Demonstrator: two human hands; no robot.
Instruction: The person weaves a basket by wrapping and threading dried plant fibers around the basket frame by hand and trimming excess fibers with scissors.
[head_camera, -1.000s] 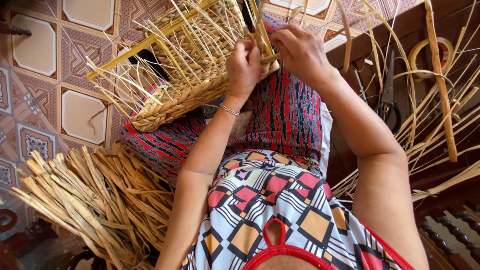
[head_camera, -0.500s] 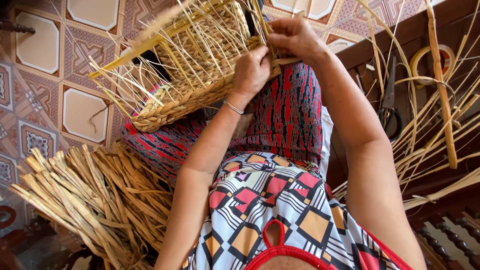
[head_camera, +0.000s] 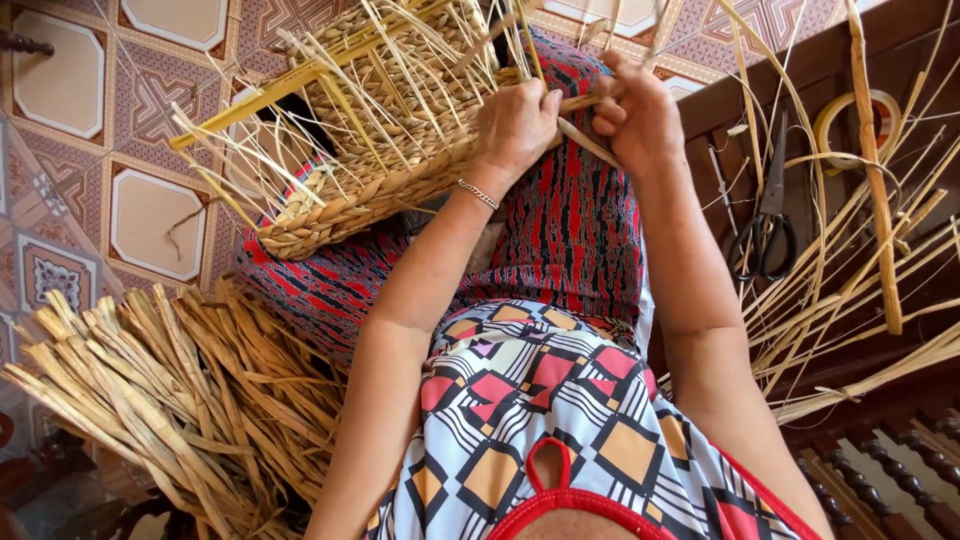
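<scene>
Head view looks down at a person sitting with a half-made woven basket (head_camera: 370, 150) on the lap. Far left, on the tiled floor (head_camera: 70, 90), lies a big pile of flat dried straw strips (head_camera: 170, 390). Next comes the basket, lying tipped on its side. Its braided rim (head_camera: 350, 205) faces the floor side, and many thin loose stakes (head_camera: 250, 150) stick out of it like spikes. A yellow stick (head_camera: 300, 75) runs slanted across the basket.

The left hand (head_camera: 515, 125) rests on the near edge of the basket, fingers curled over it, holding it steady. Just to the right, the right hand (head_camera: 635, 110) is closed in a pinch on a pale straw strand (head_camera: 585, 140). The strand is short and runs slanted between the two hands, so it touches both, and its far end goes into the basket wall. The basket lies to the left of both hands, and the left hand is nearer to it.

Further right, on a dark wooden bench (head_camera: 850, 60), lie black scissors (head_camera: 765, 215), a roll of tape (head_camera: 850, 120) and long loose reeds (head_camera: 860, 290) fanning outward.
</scene>
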